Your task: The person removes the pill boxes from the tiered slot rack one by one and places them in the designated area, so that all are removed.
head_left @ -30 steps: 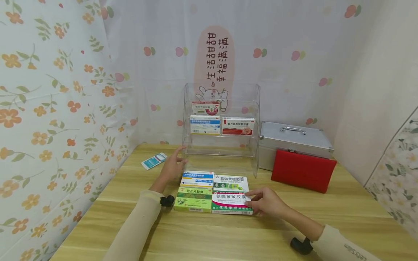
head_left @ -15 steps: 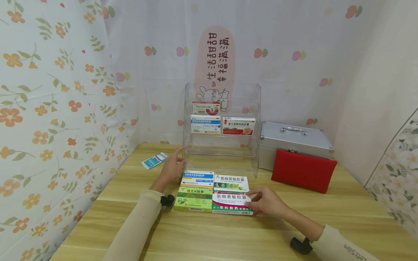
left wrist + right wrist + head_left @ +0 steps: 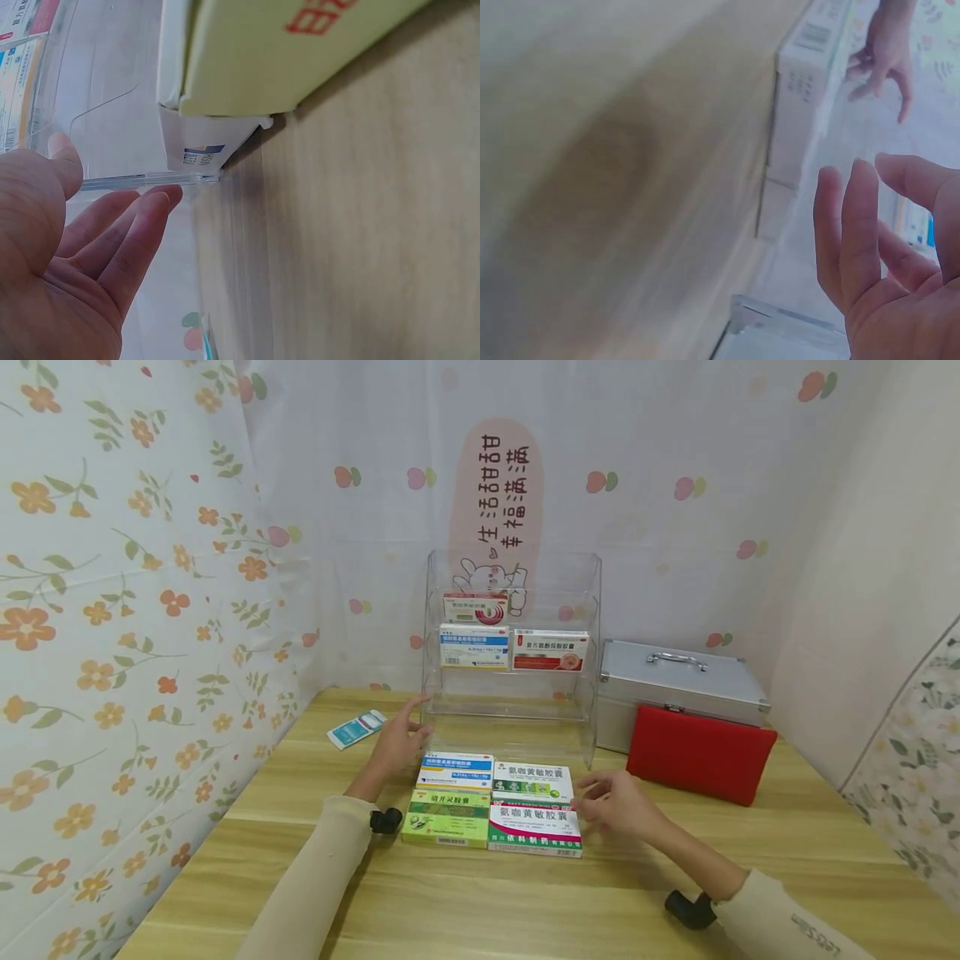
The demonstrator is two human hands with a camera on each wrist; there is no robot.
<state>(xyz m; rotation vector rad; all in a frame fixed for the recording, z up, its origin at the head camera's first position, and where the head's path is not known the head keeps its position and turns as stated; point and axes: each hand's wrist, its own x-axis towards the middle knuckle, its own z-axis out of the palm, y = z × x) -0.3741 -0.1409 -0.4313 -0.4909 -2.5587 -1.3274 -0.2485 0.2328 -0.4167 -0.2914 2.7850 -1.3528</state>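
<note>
Four medicine boxes lie in a block on the wooden table (image 3: 525,893): a blue-white box (image 3: 454,770), a green-white box (image 3: 532,780), a lime-green box (image 3: 446,817) and a red-white-green box (image 3: 534,828). My left hand (image 3: 400,737) hovers open beside the blue-white box, fingers near the base of the clear acrylic rack (image 3: 512,652). My right hand (image 3: 609,800) is lifted just right of the red-white-green box, fingers relaxed and holding nothing. In the wrist views both palms (image 3: 67,255) (image 3: 885,247) show open fingers.
The rack holds three boxes on its upper tiers (image 3: 475,607) (image 3: 473,646) (image 3: 550,649). A small teal-white packet (image 3: 356,728) lies at the left. A silver case (image 3: 678,681) with a red pouch (image 3: 701,753) leaning on it stands at the right. Curtains wall in the table.
My right hand has let go of the red-white-green box and risen up and back a little. The left hand has stayed put.
</note>
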